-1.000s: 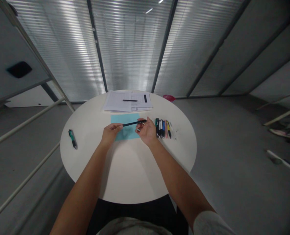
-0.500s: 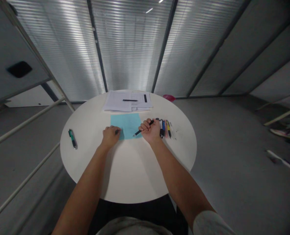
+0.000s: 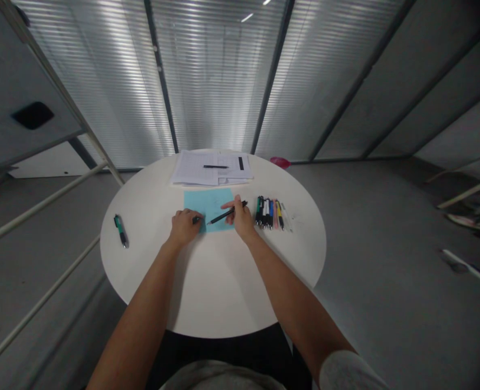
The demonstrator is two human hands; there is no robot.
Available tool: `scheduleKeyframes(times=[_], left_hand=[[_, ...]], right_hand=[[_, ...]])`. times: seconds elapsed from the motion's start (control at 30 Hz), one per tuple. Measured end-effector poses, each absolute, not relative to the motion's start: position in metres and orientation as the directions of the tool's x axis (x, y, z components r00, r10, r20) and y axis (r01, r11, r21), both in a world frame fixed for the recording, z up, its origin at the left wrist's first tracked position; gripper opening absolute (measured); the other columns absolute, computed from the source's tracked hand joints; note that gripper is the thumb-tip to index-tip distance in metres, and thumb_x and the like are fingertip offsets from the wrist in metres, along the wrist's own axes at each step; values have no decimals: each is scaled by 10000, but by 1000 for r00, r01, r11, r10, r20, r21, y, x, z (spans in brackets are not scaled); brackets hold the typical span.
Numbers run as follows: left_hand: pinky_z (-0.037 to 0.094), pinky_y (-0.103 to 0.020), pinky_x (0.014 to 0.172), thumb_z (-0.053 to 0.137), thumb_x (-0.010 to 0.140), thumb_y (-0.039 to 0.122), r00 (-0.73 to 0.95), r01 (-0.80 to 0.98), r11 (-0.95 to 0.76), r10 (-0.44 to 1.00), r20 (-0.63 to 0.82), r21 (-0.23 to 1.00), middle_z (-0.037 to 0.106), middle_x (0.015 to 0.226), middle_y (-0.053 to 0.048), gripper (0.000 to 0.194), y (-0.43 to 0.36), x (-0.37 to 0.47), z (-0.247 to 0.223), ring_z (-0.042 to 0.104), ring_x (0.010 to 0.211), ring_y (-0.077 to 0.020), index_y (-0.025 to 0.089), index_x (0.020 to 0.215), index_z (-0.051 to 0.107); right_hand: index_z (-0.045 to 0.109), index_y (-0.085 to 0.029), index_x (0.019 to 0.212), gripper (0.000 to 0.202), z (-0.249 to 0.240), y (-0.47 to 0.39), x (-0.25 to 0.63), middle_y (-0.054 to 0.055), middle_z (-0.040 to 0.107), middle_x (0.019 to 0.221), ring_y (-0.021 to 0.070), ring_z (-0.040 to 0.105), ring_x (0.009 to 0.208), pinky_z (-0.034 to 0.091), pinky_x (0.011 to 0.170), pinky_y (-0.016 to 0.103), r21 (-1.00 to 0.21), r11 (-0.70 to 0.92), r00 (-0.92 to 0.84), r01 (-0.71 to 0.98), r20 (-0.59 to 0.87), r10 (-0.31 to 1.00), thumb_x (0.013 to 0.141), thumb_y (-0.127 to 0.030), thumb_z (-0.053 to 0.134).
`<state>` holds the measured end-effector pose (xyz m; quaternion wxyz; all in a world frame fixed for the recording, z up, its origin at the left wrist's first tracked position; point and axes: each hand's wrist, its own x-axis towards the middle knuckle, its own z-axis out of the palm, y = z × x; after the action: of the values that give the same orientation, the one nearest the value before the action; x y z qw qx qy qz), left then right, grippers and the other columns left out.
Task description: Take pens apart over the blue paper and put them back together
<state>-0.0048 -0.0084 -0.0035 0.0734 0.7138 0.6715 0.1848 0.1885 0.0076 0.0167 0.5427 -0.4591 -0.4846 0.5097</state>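
Note:
A black pen [image 3: 222, 216] is held in my right hand [image 3: 240, 215], its tip pointing left and down over a light-blue sheet of paper [image 3: 213, 197]. My left hand [image 3: 184, 226] rests at the sheet's left lower corner. Pinched in its fingers is a small dark piece that looks like a pen cap [image 3: 197, 219]. Faint marks show on the sheet, too small to read. Just right of my right hand, several pens [image 3: 271, 212] lie side by side in a row, with black, blue, pink, yellow and clear barrels.
A stack of printed papers [image 3: 191, 170] lies at the back of the round white table [image 3: 219, 292], with another black pen [image 3: 216, 167] on top. A green and black pen [image 3: 120, 231] lies by the left edge. White metal rails [image 3: 40, 208] stand left of the table.
My right hand has moved left and turned, bringing the pen further over the blue sheet and uncovering the left pens of the row. My left hand stays almost where it was.

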Motion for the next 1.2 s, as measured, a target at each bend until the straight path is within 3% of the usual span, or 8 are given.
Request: scheduleKeyframes(times=[0.07,0.13,0.37,0.8,1.03,1.13,1.2], left_hand=[[426,-394,892,540,814,318,28,934,-84,986,164,348,665,1063,-51,263,-9,-5,-2,566,1010,-281,309,1000,726],[428,-394,892,545,813,328,28,936,-81,987,157,344,667,1062,-52,259,-9,-4,-1,569,1010,-282,307,998,726],[434,-374,905,547,816,312,47,933,-102,985,163,345,680,1057,-48,258,-7,-5,-3,588,995,-258,305,998,730],[440,-382,930,548,821,326,39,933,-88,989,145,350,685,1074,-41,254,-7,-7,-1,594,1030,-262,314,994,734],[442,-387,924,548,824,323,37,937,-84,989,142,340,679,1078,-44,251,-6,-8,-4,589,1029,-270,319,991,736],[439,-389,928,547,826,327,32,937,-76,991,133,340,679,1088,-49,256,-6,-8,-3,587,1038,-273,317,998,737],[441,-387,921,548,822,325,33,937,-78,990,134,342,681,1085,-45,259,-6,-8,-3,591,1034,-271,323,999,736]], right_hand=[[621,-182,634,621,12,4,186,-50,379,345,113,434,358,350,429,241,-994,96,3,56,96,995,831,-723,386],[589,-194,605,606,10,-1,183,-43,412,359,113,445,369,349,443,241,-973,166,-17,158,165,986,842,-713,383],[594,-218,696,538,8,-6,179,-18,563,534,126,551,527,388,548,229,-871,343,-141,351,313,939,921,-617,310],[633,-217,643,589,20,0,189,19,649,624,157,610,632,400,637,252,-777,228,11,586,289,957,959,-550,263],[608,-220,568,576,22,-3,191,6,571,548,155,551,591,378,641,272,-861,230,41,454,278,960,916,-594,342],[539,-213,499,596,24,0,190,1,515,519,145,527,601,397,660,271,-946,233,119,225,264,957,888,-629,364],[464,-213,499,573,27,4,190,-5,494,535,141,524,614,419,664,274,-973,229,174,-30,221,960,844,-669,419]])
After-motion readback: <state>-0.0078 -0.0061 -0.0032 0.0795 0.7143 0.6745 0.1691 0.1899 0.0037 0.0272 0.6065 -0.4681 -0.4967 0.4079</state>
